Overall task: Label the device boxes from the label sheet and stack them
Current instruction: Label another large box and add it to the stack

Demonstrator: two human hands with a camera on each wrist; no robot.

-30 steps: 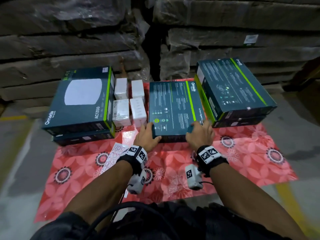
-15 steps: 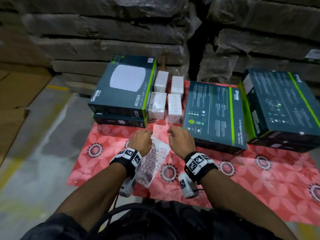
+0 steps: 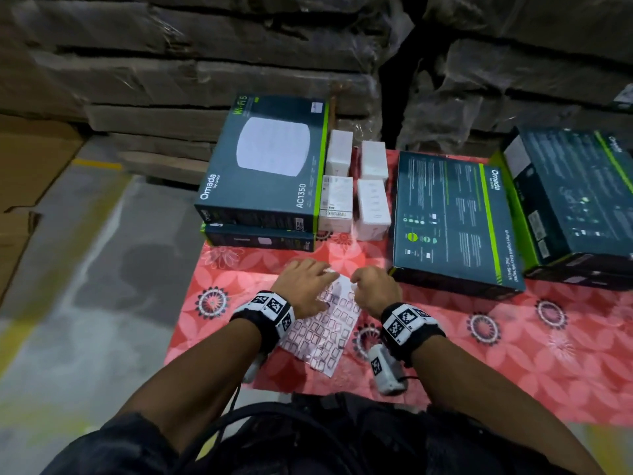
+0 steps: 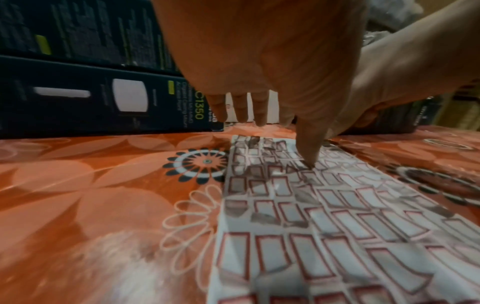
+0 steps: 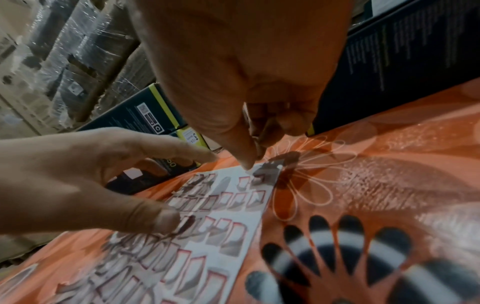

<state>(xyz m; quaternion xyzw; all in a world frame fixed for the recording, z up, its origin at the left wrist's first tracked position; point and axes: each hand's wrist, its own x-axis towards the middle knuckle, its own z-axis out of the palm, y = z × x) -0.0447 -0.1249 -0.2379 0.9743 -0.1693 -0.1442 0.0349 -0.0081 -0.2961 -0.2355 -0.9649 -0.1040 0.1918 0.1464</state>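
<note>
The white label sheet with red-edged labels lies on the red flowered mat in front of me. My left hand presses it flat with spread fingers, and its thumb tip bears down on the sheet. My right hand has curled fingers and pinches a label at the sheet's far right corner. A dark Omada box lies flat just right of my right hand. A stack of dark boxes stands at the far right, another stack at the left.
Several small white boxes sit between the left stack and the flat box. Wrapped cardboard bundles form a wall behind the mat. Grey concrete floor with yellow lines lies to the left, flattened cardboard beyond it.
Both hands have let go of the flat dark box and come left to the label sheet. The left hand now presses the sheet; the right pinches at its corner.
</note>
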